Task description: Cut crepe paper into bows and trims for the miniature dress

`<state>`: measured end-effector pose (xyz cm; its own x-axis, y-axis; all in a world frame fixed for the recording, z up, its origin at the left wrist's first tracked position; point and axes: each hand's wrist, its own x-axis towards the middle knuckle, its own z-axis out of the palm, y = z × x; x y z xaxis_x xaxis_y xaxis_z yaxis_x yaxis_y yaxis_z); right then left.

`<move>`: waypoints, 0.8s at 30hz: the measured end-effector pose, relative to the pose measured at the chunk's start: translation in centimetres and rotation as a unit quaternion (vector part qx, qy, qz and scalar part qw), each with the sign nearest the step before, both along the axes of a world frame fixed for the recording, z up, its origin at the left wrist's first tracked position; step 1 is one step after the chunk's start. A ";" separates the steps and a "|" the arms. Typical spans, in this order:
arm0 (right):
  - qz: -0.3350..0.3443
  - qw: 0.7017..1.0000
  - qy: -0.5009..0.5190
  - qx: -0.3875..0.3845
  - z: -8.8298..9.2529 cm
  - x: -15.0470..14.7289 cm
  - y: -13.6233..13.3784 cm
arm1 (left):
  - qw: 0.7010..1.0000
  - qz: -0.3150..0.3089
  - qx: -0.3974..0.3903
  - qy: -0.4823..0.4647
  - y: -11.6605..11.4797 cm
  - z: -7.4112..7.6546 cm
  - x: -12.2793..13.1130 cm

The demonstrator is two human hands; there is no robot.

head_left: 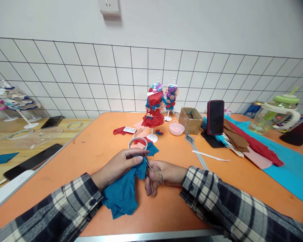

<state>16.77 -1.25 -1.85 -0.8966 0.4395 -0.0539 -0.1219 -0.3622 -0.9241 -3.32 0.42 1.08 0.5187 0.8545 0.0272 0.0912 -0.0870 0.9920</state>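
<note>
My left hand (127,159) is closed on a crumpled piece of teal crepe paper (123,193), pinching its upper edge between thumb and fingers. The rest of the sheet hangs down onto the orange table under my wrist. Small metal scissors (148,163) are in my right hand (158,174), their blades pointing up at the paper beside my left fingertips. Part of the scissors' handles is hidden by my fingers. Just beyond my hands lie a roll of tape (129,144) and teal scraps (152,149). Behind them stands a small dress form in a red ruffled dress (154,116).
A second dress form (171,97), a pink bowl (176,128) and a cardboard box (191,122) stand at the back. Rightward are a propped phone (215,117), coloured crepe sheets (257,141) and a lidded jug (267,116). A grey strip (198,153) lies near my right sleeve.
</note>
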 end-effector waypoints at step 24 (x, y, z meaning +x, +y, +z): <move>-0.031 0.999 -0.015 -0.005 0.1 0.0 -0.4 | 0.998 -0.066 0.017 -0.009 -0.1 0.2 0.2</move>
<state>16.75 -1.65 -1.72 -0.8654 0.4939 -0.0846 -0.1169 -0.3631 -0.9244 -3.15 0.35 1.29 0.6262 0.7769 0.0654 0.0593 -0.1311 0.9896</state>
